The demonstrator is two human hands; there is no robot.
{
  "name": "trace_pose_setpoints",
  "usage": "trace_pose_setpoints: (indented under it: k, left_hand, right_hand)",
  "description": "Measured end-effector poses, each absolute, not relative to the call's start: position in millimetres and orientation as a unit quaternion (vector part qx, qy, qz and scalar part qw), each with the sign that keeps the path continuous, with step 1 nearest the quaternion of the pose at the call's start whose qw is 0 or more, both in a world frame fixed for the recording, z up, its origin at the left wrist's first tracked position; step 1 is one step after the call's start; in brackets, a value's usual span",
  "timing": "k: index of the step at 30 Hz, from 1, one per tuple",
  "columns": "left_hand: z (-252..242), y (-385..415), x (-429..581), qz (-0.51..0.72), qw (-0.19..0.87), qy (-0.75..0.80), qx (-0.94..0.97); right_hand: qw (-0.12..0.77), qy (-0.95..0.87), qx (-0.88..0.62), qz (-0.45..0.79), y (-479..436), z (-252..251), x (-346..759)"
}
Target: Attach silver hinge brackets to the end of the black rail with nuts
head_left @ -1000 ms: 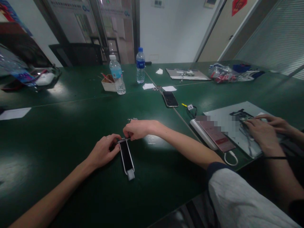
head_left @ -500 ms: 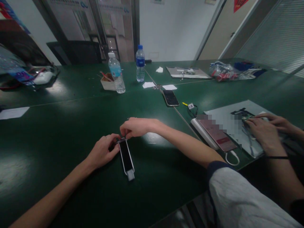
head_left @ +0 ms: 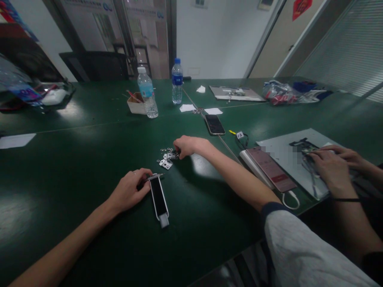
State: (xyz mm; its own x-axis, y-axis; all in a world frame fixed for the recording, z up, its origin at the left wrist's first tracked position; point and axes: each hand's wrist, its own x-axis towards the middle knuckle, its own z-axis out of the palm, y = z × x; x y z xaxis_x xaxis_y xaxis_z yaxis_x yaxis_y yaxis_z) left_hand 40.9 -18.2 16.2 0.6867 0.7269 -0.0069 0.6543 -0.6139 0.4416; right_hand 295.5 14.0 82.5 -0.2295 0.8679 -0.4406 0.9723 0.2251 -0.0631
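Note:
My left hand (head_left: 131, 189) has its fingers closed on the metal piece (head_left: 154, 177) at the top end of a narrow black device with a white frame (head_left: 158, 198). A grey-white tab (head_left: 164, 220) sticks out from the device's lower end. Farther up the table, my right hand (head_left: 184, 146) has its fingertips pinched together at the right side of a small pile of metal plates (head_left: 166, 162). Several small rings (head_left: 168, 150) lie beside the plates. Whatever is between the right fingertips is too small and dark to make out.
Two water bottles (head_left: 177, 81) (head_left: 147, 95) and a small box (head_left: 137, 104) stand beyond my hands. A phone (head_left: 214, 124) lies behind my right hand. At right are a white power bank (head_left: 254, 169), a pink-screened phone (head_left: 271, 169), and a person's hands (head_left: 332, 165) over a grey board (head_left: 311, 137).
My right hand has left the device's top end and moved up and right to the metal parts, uncovering the pile. My left hand stays at the device.

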Motion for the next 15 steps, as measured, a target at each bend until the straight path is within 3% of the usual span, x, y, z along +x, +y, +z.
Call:
trace_pose_setpoints:
  k: [15]
  left_hand:
    - [16.2,-19.1,41.5,0.093,0.212,0.378,0.896]
  right_hand:
    - [0.116,0.799,0.571,-0.149,21.4,69.0,296.3]
